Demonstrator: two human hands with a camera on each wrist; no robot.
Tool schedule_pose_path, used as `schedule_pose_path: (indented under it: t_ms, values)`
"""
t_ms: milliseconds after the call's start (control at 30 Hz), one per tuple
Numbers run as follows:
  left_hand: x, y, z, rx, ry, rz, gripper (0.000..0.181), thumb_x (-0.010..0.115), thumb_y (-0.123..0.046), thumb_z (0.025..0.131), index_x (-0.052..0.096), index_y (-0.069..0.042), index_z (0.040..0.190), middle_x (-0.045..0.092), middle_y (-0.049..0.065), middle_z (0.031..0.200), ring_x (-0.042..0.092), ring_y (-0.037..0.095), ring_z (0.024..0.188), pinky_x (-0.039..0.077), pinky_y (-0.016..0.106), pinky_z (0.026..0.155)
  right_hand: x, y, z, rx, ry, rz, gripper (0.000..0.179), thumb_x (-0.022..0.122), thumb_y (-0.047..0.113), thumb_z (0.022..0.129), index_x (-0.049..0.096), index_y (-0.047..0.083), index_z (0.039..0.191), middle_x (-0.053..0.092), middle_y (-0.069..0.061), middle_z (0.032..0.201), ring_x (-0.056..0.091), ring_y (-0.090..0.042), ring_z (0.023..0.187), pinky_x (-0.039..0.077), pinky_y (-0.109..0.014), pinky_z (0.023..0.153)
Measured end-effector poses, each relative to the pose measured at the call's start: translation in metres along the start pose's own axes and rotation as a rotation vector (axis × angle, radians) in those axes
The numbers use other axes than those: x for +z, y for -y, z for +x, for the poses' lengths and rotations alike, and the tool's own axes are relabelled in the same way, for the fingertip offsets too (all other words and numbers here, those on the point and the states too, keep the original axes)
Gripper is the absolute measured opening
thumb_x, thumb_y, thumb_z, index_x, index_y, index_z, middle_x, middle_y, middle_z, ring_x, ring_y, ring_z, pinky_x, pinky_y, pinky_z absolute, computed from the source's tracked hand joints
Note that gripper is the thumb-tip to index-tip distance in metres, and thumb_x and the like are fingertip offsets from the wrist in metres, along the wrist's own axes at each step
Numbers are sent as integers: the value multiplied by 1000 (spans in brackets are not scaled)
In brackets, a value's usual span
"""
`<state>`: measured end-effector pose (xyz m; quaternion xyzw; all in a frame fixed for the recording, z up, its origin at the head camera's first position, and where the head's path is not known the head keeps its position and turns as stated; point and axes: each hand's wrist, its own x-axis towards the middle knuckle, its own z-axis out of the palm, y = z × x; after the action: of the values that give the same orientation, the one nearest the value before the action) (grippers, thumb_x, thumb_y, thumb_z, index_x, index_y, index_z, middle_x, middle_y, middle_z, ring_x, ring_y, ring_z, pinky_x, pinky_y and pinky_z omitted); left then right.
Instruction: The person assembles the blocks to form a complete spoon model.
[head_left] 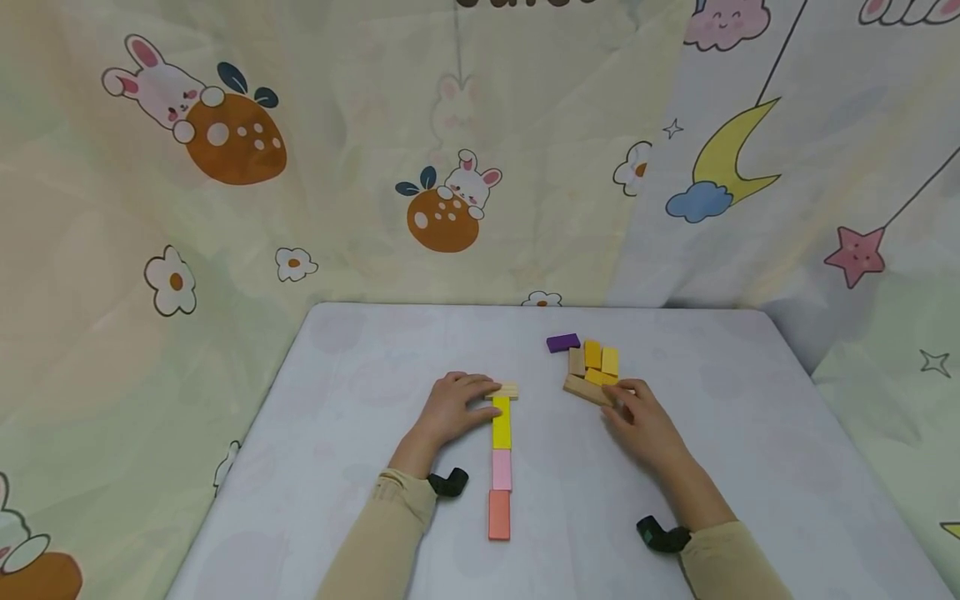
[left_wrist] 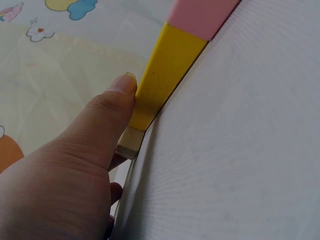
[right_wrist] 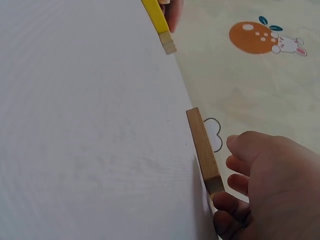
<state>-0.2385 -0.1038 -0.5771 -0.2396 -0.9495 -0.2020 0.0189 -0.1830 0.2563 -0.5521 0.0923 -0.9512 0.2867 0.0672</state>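
Observation:
A column of flat blocks lies on the table, with a coral block [head_left: 498, 515] nearest, a pink block [head_left: 502, 470], then a yellow block [head_left: 502, 425]. Pale wooden pieces [head_left: 510, 390] lie crosswise at its far end. My left hand [head_left: 452, 410] is at that end from the left. Its thumb [left_wrist: 112, 107] rests along the yellow block's side, while the fingers reach the pale wood. My right hand [head_left: 647, 425] is at the right end of a brown wooden block [head_left: 585, 389]. Its fingertips are right at that end, and the thumb stands apart from the block.
Behind the brown block are several yellow-orange blocks [head_left: 592, 354] and a wooden block [head_left: 576, 362]. A purple block [head_left: 563, 342] lies just beyond them. The white table [head_left: 360, 350] ends at a cartoon-printed cloth backdrop [head_left: 360, 192].

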Motion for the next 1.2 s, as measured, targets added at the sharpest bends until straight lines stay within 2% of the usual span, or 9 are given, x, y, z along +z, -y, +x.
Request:
schedule_pose_path:
  t_ms: [233,400,633,800,1200]
  values:
    - [-2,-1,0,1,3,-8,53,61,-62,89,56,-42,137,56,-13,142,46,23,133,36,48,111,5,-4,-1,-23,-20,-13,36,62,25,98,65,10,130,53,-7,127,53,-15,89,48,-31,74]
    - [-3,-2,-1,-3,10,-9,53,61,-62,89,56,-42,138,56,-14,142,46,23,133,36,48,112,7,-4,-2,2,-16,18,30,62,23,98,68,11,125,54,-6,125,55,-15,92,51,-32,76]
    - [-3,-2,-1,-11,17,-9,53,61,-63,89,55,-43,138,55,-14,143,45,23,134,35,48,112,9,-1,-1,36,-1,-12,36,66,29,95,63,14,127,55,-6,124,52,-16,88,46,-29,72]
    - [-3,-2,0,-7,10,-6,54,59,-64,89,54,-44,139,54,-14,144,45,23,134,35,49,113,11,2,1,49,-1,-46,42,69,27,93,61,10,130,56,-9,123,52,-18,86,46,-31,71]
    - [-4,-3,0,-9,12,-15,53,60,-63,89,55,-43,138,55,-14,144,45,23,134,34,50,113,9,7,1,28,-48,-54,38,65,23,96,62,10,131,59,-11,126,56,-19,89,49,-36,74]
